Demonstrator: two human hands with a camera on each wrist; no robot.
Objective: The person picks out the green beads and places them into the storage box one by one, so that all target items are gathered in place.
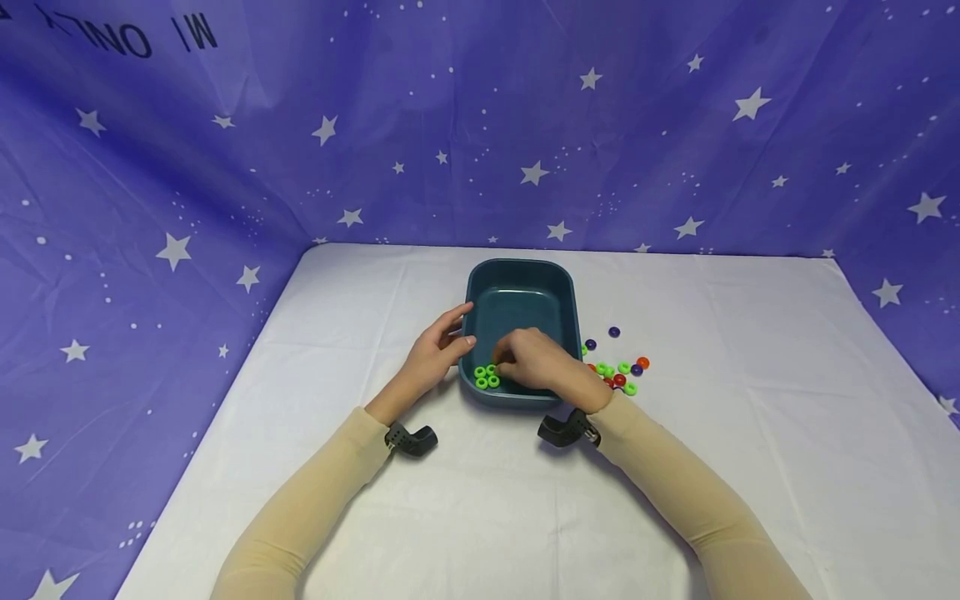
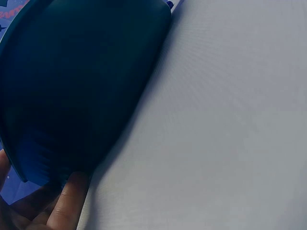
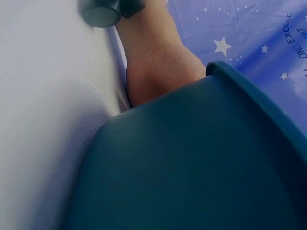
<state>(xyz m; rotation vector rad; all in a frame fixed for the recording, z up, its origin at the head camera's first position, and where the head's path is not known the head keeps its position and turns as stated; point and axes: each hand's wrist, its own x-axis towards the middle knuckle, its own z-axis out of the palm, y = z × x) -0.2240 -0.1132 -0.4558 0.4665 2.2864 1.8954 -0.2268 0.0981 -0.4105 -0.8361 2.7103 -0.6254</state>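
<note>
A dark teal rectangular tub stands on the white table in the head view. At its left wall is my left hand, with loosely bent fingers touching the rim; fingers also show against the wall in the left wrist view. My right hand reaches into the tub, fingers curled down at a cluster of small green ring beads in the near left corner. Its fingertips appear to pinch the upper right bead, which they partly cover. In the right wrist view the tub wall hides these fingers.
Right of the tub lie scattered green, purple, red and orange beads, some partly behind the right wrist. Each wrist wears a black camera mount. Purple star-patterned cloth hangs behind and beside the white-covered table.
</note>
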